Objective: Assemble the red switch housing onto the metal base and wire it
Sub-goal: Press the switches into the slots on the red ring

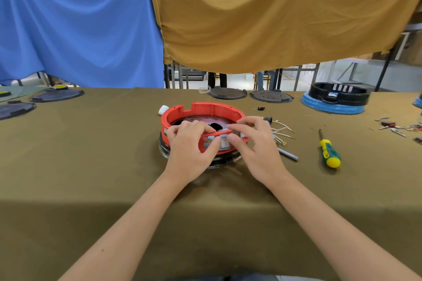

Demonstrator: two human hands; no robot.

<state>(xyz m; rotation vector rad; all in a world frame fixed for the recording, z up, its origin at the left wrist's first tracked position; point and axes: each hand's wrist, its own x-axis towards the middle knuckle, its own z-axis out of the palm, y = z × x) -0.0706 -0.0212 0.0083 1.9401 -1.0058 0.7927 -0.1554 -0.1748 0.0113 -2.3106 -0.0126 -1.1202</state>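
Olive-covered tabletop (91, 166) beneath hanging blue and ochre cloths. At its centre, the red switch housing (201, 110) sits on the dark metal base (219, 162). The left hand (191, 143) and right hand (253, 143) pinch its near rim with curled fingers. A green-yellow screwdriver (328, 149) and loose wires (282, 131) lie just to the right.

Both hands sit right over the near wall of the round red plastic housing (201, 110), so whatever small grey part is in that window is mostly covered. The left hand (191, 143) hides the lower left rim, the right hand (253, 141) hides part of the pale wire bundle (282, 132). Tiny bits (398, 126) at the right edge are cut off and too small to make out.
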